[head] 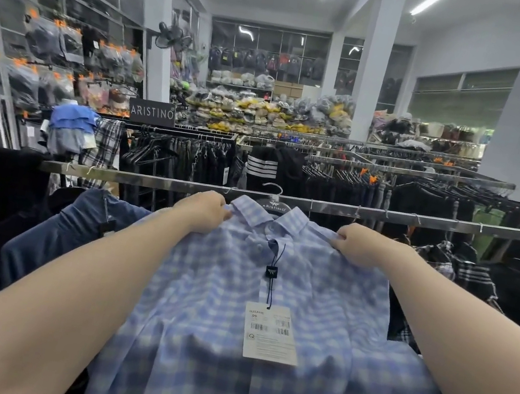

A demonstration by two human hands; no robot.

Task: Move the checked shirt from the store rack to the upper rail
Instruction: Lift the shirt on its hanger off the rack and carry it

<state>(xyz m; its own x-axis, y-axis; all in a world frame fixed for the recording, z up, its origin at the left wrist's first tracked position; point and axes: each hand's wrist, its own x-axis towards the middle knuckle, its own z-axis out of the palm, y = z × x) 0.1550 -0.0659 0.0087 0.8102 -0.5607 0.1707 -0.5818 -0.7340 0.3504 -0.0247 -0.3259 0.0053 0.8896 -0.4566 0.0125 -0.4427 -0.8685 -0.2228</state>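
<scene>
A light blue checked shirt [318,311] spreads out in front of me on a dark hanger [272,204], whose metal hook rises just above the steel rail [370,213]. A white price tag [271,332] dangles from a cord at the collar. My left hand [202,211] grips the shirt's left shoulder beside the collar. My right hand [359,244] grips its right shoulder. Both hands sit just below the rail.
A navy shirt [71,233] hangs to the left of the checked one, dark and plaid garments [467,275] to the right. Beyond the rail stand further racks of dark clothes [425,198], a black brand sign [152,112] and white pillars [376,61].
</scene>
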